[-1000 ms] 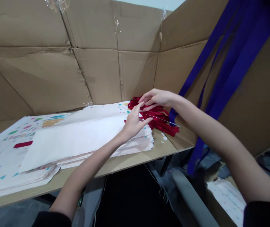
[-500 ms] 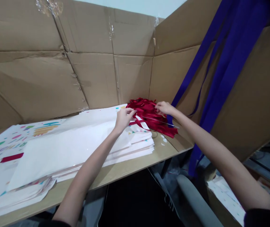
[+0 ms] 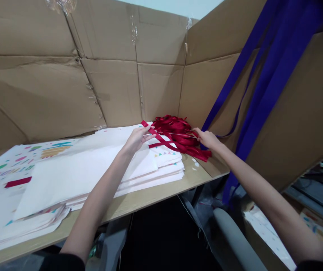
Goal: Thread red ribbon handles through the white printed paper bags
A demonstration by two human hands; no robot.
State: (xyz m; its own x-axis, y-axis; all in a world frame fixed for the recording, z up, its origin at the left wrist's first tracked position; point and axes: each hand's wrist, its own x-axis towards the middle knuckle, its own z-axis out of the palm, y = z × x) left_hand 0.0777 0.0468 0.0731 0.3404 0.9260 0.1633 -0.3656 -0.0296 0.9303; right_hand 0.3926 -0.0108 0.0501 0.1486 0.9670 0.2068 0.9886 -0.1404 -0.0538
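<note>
A heap of dark red ribbons lies at the back right of the table. My left hand pinches the end of one red ribbon strip, which runs back toward the heap. At the heap's right side, my right hand is closed on the end of a thin metal rod that stretches left across the ribbons. Under and beside my left hand lie stacked white printed sheets. A short red strip rests on the sheets at the left.
Cardboard walls stand behind and to the right of the table. Long purple straps hang at the right. Below the table's right end is a grey chair armrest. More printed sheets lie at the lower right.
My left hand has moved left with the ribbon end, drawing the strip out from the heap. My right hand has shifted slightly right and down, and the rod has moved.
</note>
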